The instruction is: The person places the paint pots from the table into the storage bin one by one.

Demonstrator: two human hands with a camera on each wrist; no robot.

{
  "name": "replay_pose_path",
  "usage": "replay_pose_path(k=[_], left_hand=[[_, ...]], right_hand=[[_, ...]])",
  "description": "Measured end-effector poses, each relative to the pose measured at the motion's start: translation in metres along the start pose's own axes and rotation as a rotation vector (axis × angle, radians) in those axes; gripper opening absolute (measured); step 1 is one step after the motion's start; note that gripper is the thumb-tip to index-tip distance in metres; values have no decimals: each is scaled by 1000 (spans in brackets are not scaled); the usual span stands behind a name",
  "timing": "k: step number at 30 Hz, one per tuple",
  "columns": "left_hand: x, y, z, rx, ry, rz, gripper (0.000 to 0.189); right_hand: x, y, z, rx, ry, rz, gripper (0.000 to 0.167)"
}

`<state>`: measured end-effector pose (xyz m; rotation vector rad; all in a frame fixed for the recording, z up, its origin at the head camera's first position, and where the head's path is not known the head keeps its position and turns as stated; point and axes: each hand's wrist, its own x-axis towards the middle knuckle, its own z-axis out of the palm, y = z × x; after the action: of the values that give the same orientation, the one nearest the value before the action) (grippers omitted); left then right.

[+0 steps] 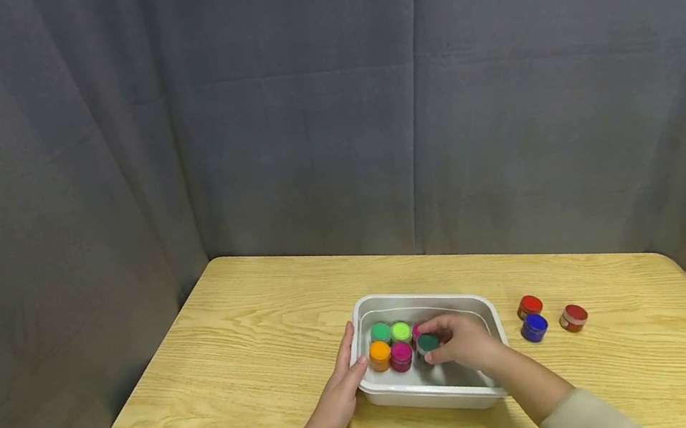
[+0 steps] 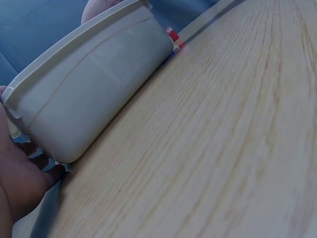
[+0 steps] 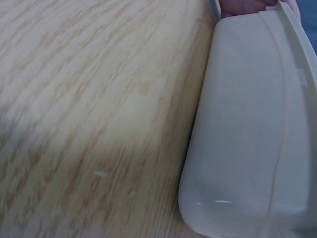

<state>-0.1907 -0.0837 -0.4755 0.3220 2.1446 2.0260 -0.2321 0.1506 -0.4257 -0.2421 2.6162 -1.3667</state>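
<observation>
A pale grey-white plastic tub (image 1: 427, 386) stands on the table. My left hand (image 1: 337, 397) holds its left end, thumb at the rim and fingers along the outer wall; the left wrist view shows those fingers (image 2: 37, 161) near the bottom corner. Inside the tub, my right hand (image 1: 466, 344) pinches a small dark green jar (image 1: 428, 344) between thumb and fingers. Left of it sit a magenta jar (image 1: 401, 356), an orange jar (image 1: 380, 355), a lime jar (image 1: 401, 331) and a green jar (image 1: 380, 333). Another magenta jar (image 1: 416, 332) is partly hidden behind the right hand's fingers.
Right of the tub, on the wooden table (image 1: 235, 336), stand a red jar (image 1: 529, 305), a blue jar (image 1: 534, 328) close in front of it, and a dark red jar (image 1: 573, 317) farther right. Grey curtains (image 1: 307, 139) hang behind the table and at both sides.
</observation>
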Motion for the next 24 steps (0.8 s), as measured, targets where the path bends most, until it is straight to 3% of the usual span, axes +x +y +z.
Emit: replay_pose_path(k=[24], left_hand=[[0,0,0,-3,2,-5,64]], right_hand=[[4,-2,10,-77,1,51,38]])
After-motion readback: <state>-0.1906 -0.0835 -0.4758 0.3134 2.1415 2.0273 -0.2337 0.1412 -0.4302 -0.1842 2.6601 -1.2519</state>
